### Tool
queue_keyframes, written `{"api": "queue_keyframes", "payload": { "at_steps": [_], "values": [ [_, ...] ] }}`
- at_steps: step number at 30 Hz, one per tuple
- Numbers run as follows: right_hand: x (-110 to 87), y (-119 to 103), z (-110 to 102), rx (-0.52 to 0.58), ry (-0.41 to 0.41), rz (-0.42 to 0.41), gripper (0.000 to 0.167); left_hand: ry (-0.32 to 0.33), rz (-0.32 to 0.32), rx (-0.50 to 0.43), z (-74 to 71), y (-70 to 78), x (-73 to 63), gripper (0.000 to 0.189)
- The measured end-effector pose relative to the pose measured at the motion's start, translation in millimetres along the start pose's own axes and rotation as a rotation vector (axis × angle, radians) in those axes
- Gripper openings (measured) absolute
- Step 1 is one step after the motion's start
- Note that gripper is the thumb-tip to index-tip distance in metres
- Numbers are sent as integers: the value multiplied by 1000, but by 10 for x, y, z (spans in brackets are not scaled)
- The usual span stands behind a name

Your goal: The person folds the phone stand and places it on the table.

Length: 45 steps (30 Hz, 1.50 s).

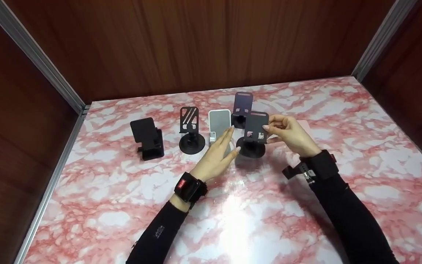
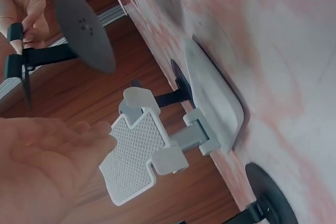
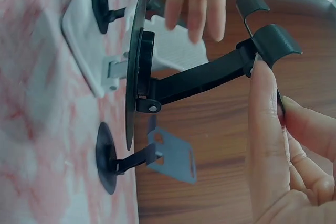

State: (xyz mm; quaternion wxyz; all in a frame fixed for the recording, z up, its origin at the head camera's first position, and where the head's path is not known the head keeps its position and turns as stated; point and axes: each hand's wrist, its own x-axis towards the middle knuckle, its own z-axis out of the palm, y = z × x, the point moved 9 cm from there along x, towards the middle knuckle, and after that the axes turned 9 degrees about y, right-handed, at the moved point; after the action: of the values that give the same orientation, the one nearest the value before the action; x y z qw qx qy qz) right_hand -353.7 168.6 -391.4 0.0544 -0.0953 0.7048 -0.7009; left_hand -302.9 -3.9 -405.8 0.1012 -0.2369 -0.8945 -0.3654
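Both hands reach over the marbled red-and-white worktop (image 1: 123,209), with a dark grey stand (image 1: 256,123) on the right hand's side. Bent fingers and thumb of the right hand (image 1: 289,134) pinch that stand by the right edge of its upright plate, and its round base (image 2: 84,32) hangs just above the surface, as both wrist views show. Spread flat, the left hand (image 1: 214,159) has its fingers straight and grips nothing; its thumb points toward the held stand's base, while its fingertips lie in front of a white stand (image 1: 220,118), whether touching it I cannot tell. This white stand is just left of the held one. A purple stand (image 1: 243,102) is behind the held stand, partly hidden by it. Farther left are a black slotted stand (image 1: 192,144) on a round base and, beyond it, a solid black stand (image 1: 144,130).
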Motion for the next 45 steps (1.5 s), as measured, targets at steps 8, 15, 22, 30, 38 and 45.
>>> {"api": "queue_keyframes", "payload": {
  "at_steps": [8, 15, 22, 30, 38, 45],
  "values": [
    [-46, -148, 128, 17, -44, -54, 8, 57, -131, -190, -52, -149, 50, 58],
    [-82, -270, 224, 29, -112, -152, 8, 70, -310, -460, -22, -307, 60, 44],
    [-97, -295, 288, 34, -141, -200, 8, 74, -433, -701, 17, -391, 57, 31],
    [-102, -296, 307, -4, -112, -218, 8, 139, -481, -753, -36, -440, 66, 33],
    [-105, -289, 356, -7, -123, -206, 11, 167, -445, -735, -108, -429, 88, 24],
    [-116, -288, 390, -26, -158, -205, 14, 176, -420, -727, -115, -432, 87, 22]
  ]
}}
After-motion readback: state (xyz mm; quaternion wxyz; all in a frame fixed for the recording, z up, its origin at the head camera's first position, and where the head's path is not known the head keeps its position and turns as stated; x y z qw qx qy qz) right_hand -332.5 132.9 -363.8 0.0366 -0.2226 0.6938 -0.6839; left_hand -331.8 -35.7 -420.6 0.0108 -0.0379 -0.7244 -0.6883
